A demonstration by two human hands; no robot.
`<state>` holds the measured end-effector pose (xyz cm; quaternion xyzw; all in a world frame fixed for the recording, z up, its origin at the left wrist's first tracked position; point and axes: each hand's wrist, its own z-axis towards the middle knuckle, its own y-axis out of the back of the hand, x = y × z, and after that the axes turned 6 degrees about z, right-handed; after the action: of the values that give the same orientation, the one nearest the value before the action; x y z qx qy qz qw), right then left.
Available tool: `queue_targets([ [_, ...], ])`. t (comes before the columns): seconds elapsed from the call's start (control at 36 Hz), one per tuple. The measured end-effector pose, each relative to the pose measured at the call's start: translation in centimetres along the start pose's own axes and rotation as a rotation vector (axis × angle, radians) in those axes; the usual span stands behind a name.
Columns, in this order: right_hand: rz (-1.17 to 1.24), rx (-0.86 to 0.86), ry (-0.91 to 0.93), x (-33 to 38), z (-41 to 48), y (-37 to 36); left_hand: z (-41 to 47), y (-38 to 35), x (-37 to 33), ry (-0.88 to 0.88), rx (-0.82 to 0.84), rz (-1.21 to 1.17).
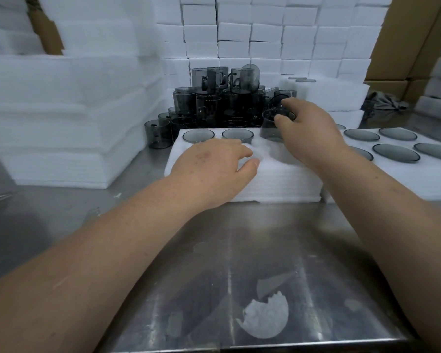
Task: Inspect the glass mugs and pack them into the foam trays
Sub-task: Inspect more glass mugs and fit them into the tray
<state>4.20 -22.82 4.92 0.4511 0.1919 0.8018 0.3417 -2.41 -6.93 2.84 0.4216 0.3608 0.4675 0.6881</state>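
A white foam tray [278,179] lies on the steel table in front of me, with two smoked-glass mugs sunk in its back row, one mug [198,136] at the left and another mug [237,135] beside it. My right hand [306,128] grips a third smoked-glass mug [271,127] by its rim, half sunk over the tray's back right pocket. My left hand [211,164] rests flat on the tray's top, fingers spread, holding nothing. Behind the tray stands a pile of mugs [219,103], stacked in layers.
A second foam tray [354,194] filled with several mugs lies at the right. Stacks of foam sheets [61,118] rise at the left, white foam blocks [278,34] form the back wall, cardboard boxes [405,47] stand at the far right. Torn foam scraps [267,319] lie on the steel table [239,238].
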Motion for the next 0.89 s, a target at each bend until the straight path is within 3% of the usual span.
queue_targets([
  [0.19, -0.213, 0.244, 0.136, 0.3, 0.0, -0.2, -0.1, 0.2, -0.1, -0.001, 0.007, 0.01],
  [0.5, -0.273, 0.249, -0.012, 1.0, -0.8, 0.4, 0.1, 0.0, 0.0, 0.001, 0.014, 0.017],
  [0.89, -0.365, 0.341, 0.02, 0.6, -0.3, 0.3, 0.0, 0.2, -0.1, 0.011, 0.015, 0.011],
])
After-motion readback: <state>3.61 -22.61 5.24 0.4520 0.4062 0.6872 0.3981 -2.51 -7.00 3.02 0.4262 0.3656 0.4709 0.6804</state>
